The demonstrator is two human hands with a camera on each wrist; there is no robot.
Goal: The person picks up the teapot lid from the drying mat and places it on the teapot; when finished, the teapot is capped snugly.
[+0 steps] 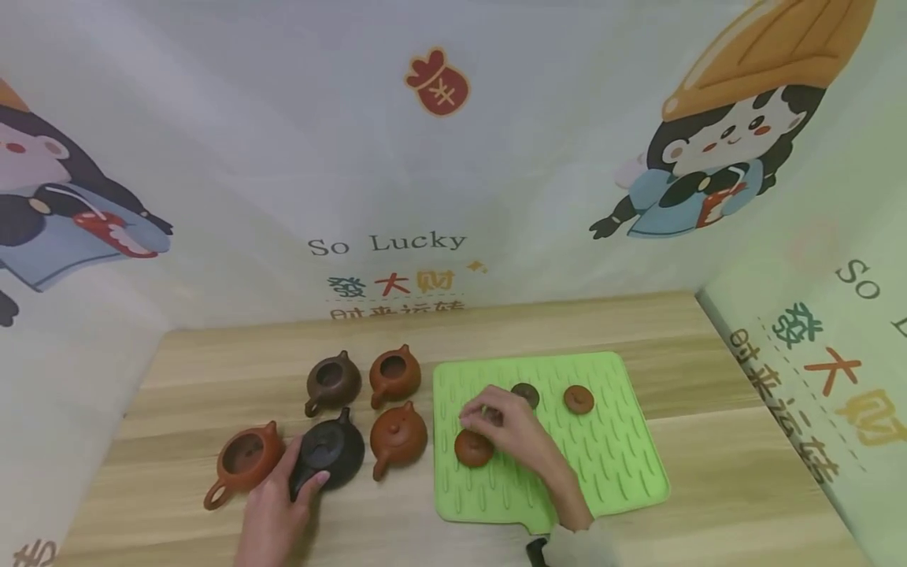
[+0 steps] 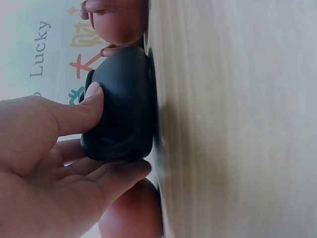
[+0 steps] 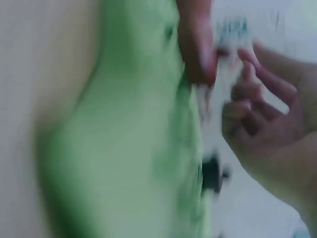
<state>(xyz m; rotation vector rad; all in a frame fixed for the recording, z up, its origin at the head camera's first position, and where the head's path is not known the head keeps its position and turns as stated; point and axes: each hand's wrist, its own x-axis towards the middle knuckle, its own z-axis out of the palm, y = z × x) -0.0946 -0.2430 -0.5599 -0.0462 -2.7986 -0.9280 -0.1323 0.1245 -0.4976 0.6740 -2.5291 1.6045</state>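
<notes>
My left hand grips the black teapot on the table. In the left wrist view its thumb presses the upper side of the black teapot, and the other fingers lie around the handle side. Over the green mat, my right hand bends its fingers just above a reddish-brown lid. The right wrist view is blurred; there the fingertips stay slightly apart from the knob of that lid.
Left of the black teapot stands an uncovered orange-brown teapot. Behind are an uncovered dark brown teapot and an uncovered reddish one. A lidded reddish teapot stands beside the mat. Dark and orange-brown lids lie on the mat.
</notes>
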